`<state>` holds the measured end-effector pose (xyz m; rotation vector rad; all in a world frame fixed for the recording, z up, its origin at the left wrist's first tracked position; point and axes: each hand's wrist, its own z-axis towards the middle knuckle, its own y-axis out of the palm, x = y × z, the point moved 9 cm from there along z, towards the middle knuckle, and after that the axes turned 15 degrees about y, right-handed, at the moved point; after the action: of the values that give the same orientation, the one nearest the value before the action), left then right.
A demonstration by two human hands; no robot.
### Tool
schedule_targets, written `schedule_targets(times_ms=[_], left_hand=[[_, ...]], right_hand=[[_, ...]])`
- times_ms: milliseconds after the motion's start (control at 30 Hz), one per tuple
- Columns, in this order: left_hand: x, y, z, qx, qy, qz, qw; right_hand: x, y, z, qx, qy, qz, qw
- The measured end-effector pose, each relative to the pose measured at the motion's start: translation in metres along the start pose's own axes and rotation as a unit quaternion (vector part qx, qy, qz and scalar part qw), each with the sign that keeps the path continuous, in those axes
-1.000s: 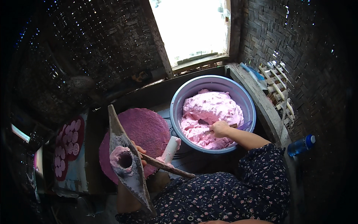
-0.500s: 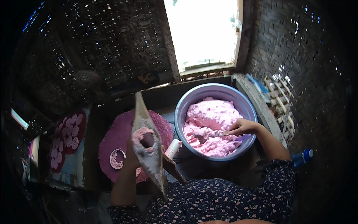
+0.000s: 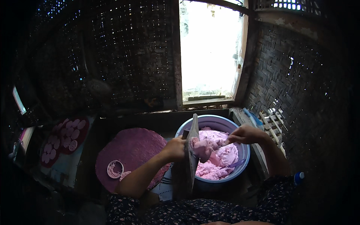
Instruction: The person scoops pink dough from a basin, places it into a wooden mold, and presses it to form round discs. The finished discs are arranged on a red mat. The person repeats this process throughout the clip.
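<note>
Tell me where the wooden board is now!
In the head view, the wooden board is lower middle, held in the left hand, overlapping the left side of the blue tub.

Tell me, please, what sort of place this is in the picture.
Probably a simple hut serving as a kitchen or small workroom: the woven wall lets specks of daylight through, a large tub holds soft pink paste, and pale pink rounds lie farther left.
</note>
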<state>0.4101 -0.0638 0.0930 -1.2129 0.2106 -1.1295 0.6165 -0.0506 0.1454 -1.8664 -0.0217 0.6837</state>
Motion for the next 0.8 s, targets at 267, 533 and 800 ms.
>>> schedule_targets(times_ms=[267, 533, 800], left_hand=[[0.005, 0.014, 0.009, -0.060, -0.092, -0.005, 0.994], [-0.040, 0.012, 0.001, 0.046, -0.125, -0.124, 0.983], [-0.080, 0.001, -0.015, 0.115, -0.128, -0.113, 0.979]], right_hand=[[-0.072, -0.036, -0.013, 0.398, 0.063, -0.209, 0.891], [-0.131, 0.015, -0.055, 0.503, -0.218, -0.356, 0.757], [-0.083, -0.066, -0.067, 0.428, -0.108, -0.218, 0.870]])
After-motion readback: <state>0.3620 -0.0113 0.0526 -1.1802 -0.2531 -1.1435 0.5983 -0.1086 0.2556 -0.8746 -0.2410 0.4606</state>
